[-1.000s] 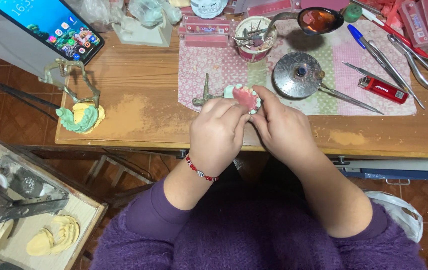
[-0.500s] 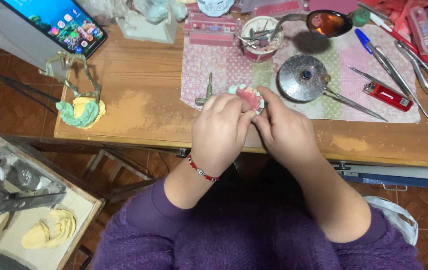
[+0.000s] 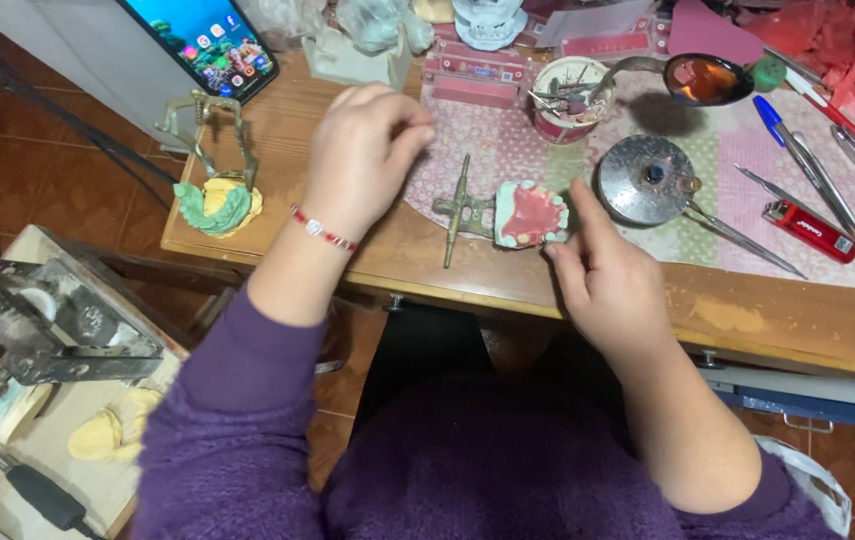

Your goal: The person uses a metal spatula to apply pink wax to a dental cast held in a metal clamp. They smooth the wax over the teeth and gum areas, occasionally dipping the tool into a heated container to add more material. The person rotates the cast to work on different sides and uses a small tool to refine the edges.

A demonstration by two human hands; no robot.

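A pink wax denture base on a pale green cast (image 3: 530, 214), fixed to a brass articulator frame (image 3: 459, 207), lies on the patterned cloth (image 3: 507, 150) at the wooden bench. My right hand (image 3: 602, 275) rests just to its right, forefinger and thumb touching the cast's edge. My left hand (image 3: 365, 150) hovers above the bench to the left of the frame, its fingers loosely curled with nothing visible in them. A red-and-white bracelet circles that wrist.
A round metal lid (image 3: 644, 180), red lighter (image 3: 811, 230), metal tweezers (image 3: 737, 238), a cup of tools (image 3: 567, 100) and a spoon of orange wax (image 3: 702, 78) sit on the cloth. Another articulator with a green and yellow cast (image 3: 215, 200) stands left, near a phone (image 3: 209, 42).
Both hands were closed together around the cast. Now it lies on the cloth, my left hand has lifted away to the left, and my right hand touches only its edge.
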